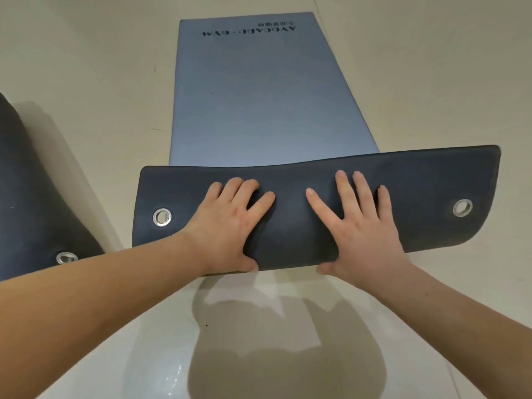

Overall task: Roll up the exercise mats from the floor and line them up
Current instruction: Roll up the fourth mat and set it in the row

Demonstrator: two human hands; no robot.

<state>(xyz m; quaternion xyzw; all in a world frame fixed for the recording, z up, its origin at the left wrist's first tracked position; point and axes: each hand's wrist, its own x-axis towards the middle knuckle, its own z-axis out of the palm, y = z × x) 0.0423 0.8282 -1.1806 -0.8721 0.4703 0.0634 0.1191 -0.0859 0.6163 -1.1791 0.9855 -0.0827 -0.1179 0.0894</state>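
Roll barely started: my left hand (233,223) and right hand (359,226), both grips holding the folded-over near end of the mat (267,96) on the floor (86,67); next I'd tuck tight and push forward evenly.

Left hand (230,223), right hand (362,226) bare; 2 forearms (115,298) bare; nails short.

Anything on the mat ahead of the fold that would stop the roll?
Nothing visible. The left hand and right hand hold the folded end; the mat is bare to its far edge. The second mat lies apart.
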